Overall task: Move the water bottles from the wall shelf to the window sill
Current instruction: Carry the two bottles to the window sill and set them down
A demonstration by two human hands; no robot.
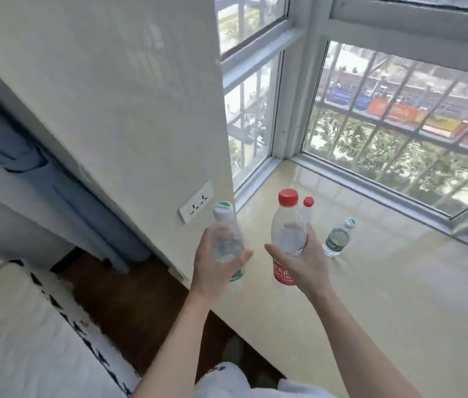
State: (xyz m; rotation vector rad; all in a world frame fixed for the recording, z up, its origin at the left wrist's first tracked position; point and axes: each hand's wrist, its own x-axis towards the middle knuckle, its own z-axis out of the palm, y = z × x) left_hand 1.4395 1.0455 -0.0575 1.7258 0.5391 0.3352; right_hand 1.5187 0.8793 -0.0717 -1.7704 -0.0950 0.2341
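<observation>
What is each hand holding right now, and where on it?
The left hand grips the green-capped bottle round its middle; the right hand grips the bigger red-capped bottle round its middle.

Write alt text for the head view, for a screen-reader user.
A person holds a water bottle in each hand at a beige window sill: the left hand grips a green-capped bottle, the right hand a red-capped bottle. A green-labelled bottle stands on the sill, and a smaller red cap shows behind the right hand's bottle; a barred window is beyond.
</observation>
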